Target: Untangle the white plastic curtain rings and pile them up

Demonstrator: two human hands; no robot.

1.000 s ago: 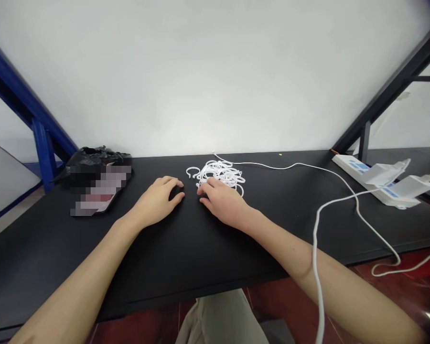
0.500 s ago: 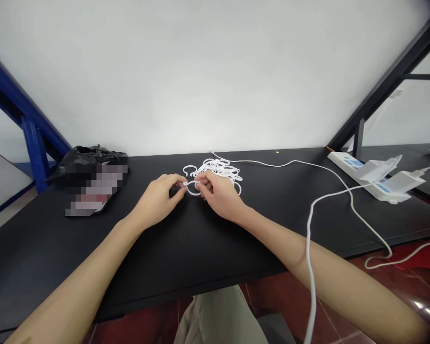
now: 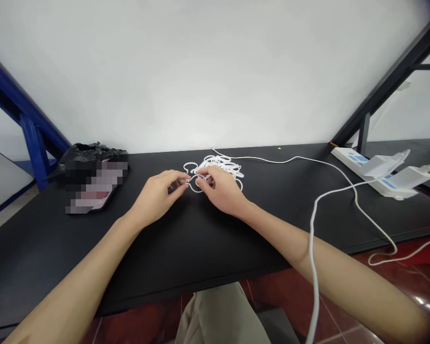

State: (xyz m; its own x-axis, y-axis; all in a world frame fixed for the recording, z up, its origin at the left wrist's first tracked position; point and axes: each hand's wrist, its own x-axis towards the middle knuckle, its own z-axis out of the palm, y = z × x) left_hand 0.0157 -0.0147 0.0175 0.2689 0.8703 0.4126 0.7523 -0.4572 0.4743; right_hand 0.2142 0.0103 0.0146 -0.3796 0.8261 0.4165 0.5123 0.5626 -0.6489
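Observation:
A white open curtain ring (image 3: 196,191) is held between my hands over the black tabletop. The thumb and fingertips of my left hand (image 3: 161,193) pinch its left end, where the small tips show. From the other side my right hand (image 3: 222,188) grips the ring's right part between thumb and fingers. Right behind my right hand lies a tangled pile of similar white rings (image 3: 224,163), partly covered by that hand. One loose ring (image 3: 190,164) rests at the pile's left, its gap facing me.
On the left lies a crumpled black plastic bag (image 3: 89,155) beside a flat, blurred-out item (image 3: 100,188). A white power strip (image 3: 376,174) with plugged-in adapters stands at right. A white cable (image 3: 312,229) hangs across my right forearm. The black table (image 3: 186,253) ends near my legs.
Both hands remain on the ring. My left fingers have shifted slightly right along its end, and the ring has turned a little. The view has tilted slightly.

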